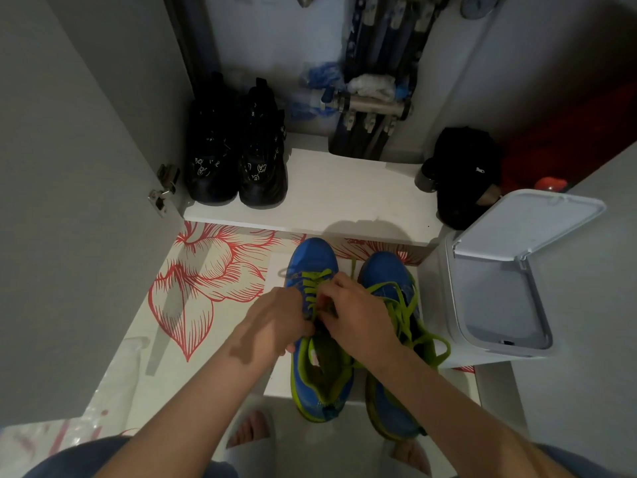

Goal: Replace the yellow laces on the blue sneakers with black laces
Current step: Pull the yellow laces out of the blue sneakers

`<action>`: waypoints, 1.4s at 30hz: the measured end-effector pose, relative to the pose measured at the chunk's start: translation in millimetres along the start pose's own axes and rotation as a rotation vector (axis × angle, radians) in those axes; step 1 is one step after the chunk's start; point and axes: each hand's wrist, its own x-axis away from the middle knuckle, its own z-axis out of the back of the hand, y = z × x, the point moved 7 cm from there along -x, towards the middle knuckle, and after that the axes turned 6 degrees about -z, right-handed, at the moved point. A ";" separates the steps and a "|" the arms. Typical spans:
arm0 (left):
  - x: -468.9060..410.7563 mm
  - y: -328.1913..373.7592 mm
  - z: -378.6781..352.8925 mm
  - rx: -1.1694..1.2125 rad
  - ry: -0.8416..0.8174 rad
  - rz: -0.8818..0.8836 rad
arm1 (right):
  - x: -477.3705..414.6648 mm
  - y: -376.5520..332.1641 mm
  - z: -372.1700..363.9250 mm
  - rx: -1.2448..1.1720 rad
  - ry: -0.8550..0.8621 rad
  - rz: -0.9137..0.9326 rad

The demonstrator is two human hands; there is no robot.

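Two blue sneakers stand side by side on the floor, toes pointing away from me. The left sneaker (pixel 312 260) has yellow-green laces (pixel 315 281) crossed over its tongue. My left hand (pixel 275 322) grips that shoe's side near the tongue. My right hand (pixel 351 312) pinches the lace at the middle eyelets. The right sneaker (pixel 386 270) has its yellow lace (pixel 406 315) loosened, with a loop trailing off to the right. No black laces are in view.
A white bin (pixel 499 277) with its lid raised stands right of the sneakers. A white shelf (pixel 344 194) ahead holds black shoes (pixel 238 160) and a black cap (pixel 465 174). A red flower-patterned mat (pixel 206 277) lies to the left. My bare feet show below.
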 end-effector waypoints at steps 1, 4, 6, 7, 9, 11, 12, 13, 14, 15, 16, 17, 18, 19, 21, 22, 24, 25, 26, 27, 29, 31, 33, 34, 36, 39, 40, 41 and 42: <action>0.0 -1.3 -0.8 0.021 -0.014 -0.004 | -1.4 6.7 0.2 -0.085 -0.006 -0.055; -0.6 -3.8 -2.0 0.049 -0.018 -0.007 | -4.8 41.9 -3.9 -0.528 -0.054 -0.412; -2.7 -3.5 -2.7 0.048 -0.018 -0.009 | -4.1 56.7 -9.0 -0.736 -0.083 -0.588; -3.6 -2.9 -3.4 0.046 -0.027 -0.010 | -4.3 53.9 -6.7 -0.670 -0.108 -0.553; -6.1 -2.8 -4.7 0.032 -0.036 -0.013 | -7.8 37.0 1.8 -0.383 -0.089 -0.282; -7.4 -2.6 -2.4 -0.002 -0.004 -0.021 | -5.0 11.8 9.1 -0.148 -0.021 0.015; -8.1 -2.1 -0.5 -0.022 0.029 -0.025 | -3.1 3.0 8.6 -0.077 -0.017 0.096; -8.1 -1.1 0.9 -0.039 0.057 -0.031 | -2.5 0.4 4.6 -0.017 -0.029 0.125; -8.6 -1.0 0.6 -0.045 0.073 -0.031 | -1.9 -0.7 -0.2 0.032 -0.040 0.144; -8.9 -0.7 0.2 -0.045 0.080 -0.028 | -1.1 -2.2 -4.2 0.078 -0.050 0.156; -9.9 -0.1 -0.2 -0.049 0.074 -0.025 | -1.4 -1.8 -7.2 0.109 -0.054 0.160; -10.3 0.0 -1.1 -0.065 0.053 -0.025 | -1.4 -1.7 -7.1 0.108 -0.047 0.160; -9.7 1.1 -2.2 -0.098 0.017 -0.022 | -2.4 -2.6 -4.3 0.057 -0.019 0.161; -8.1 2.4 -2.6 -0.139 -0.014 -0.017 | -4.3 -0.8 1.7 -0.036 0.024 0.134; -6.8 5.1 -1.5 -0.176 -0.037 -0.014 | -10.9 11.4 15.4 -0.279 0.057 0.006; -6.9 5.3 -0.8 -0.178 -0.041 -0.016 | -13.2 16.9 19.5 -0.388 0.043 -0.026; -7.0 5.4 -0.8 -0.215 -0.053 -0.029 | -10.8 16.1 17.0 -0.400 -0.108 -0.024; -7.4 5.8 -0.7 -0.234 -0.058 -0.037 | -5.9 12.6 11.7 -0.304 -0.192 -0.002; -7.7 6.6 -0.4 -0.245 -0.061 -0.040 | -1.6 10.9 5.2 -0.185 -0.238 0.030; -8.0 6.5 -0.1 -0.251 -0.058 -0.042 | 1.7 9.2 0.7 -0.104 -0.247 0.061; -8.4 6.5 -0.1 -0.242 -0.042 -0.034 | 2.9 4.8 -0.7 -0.066 -0.201 0.084; -9.2 5.3 -0.7 -0.211 -0.031 -0.025 | 0.1 3.0 0.4 -0.076 -0.168 0.066; -8.7 4.3 -0.7 -0.195 -0.017 -0.029 | -3.8 3.1 -2.0 -0.069 -0.152 0.075; -8.2 4.4 0.1 -0.194 -0.007 -0.037 | -5.9 3.1 -1.2 -0.049 -0.139 0.087; -6.5 5.5 1.6 -0.201 0.003 -0.051 | -13.4 11.3 11.3 -0.044 0.013 0.071; -6.4 5.5 0.1 -0.194 -0.023 -0.036 | -18.2 50.9 54.6 -0.295 0.380 -0.215; -5.9 6.4 0.8 -0.194 -0.024 -0.038 | -16.1 55.9 61.4 -0.371 0.425 -0.252; -6.3 6.6 0.8 -0.195 -0.018 -0.044 | -15.5 53.3 62.1 -0.370 0.415 -0.237; -5.5 7.9 1.9 -0.205 -0.009 -0.056 | -15.5 44.1 57.9 -0.313 0.368 -0.174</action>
